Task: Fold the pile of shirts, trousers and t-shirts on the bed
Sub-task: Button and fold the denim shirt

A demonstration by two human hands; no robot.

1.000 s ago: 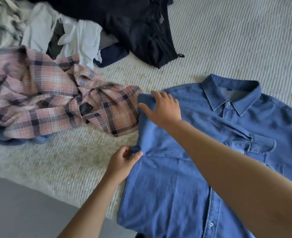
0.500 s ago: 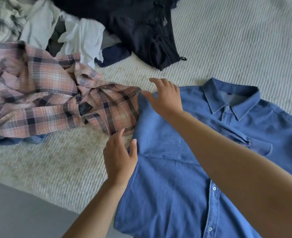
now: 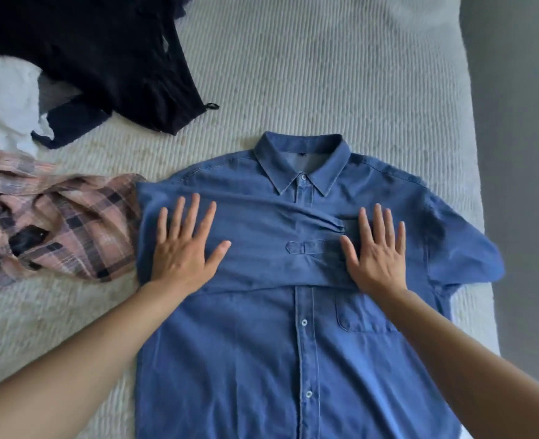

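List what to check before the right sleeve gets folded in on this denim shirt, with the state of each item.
1. Left sleeve folded across the chest: ok.
2. Left hand flat on the fold: ok.
3. Right hand flat by the sleeve's cuff end: ok.
4. Right sleeve spread out on the bed, free to lift: ok.
5. Shirt clear of the plaid shirt: not ok, their edges meet.
6. Hem lying flat: cannot tell, out of frame.
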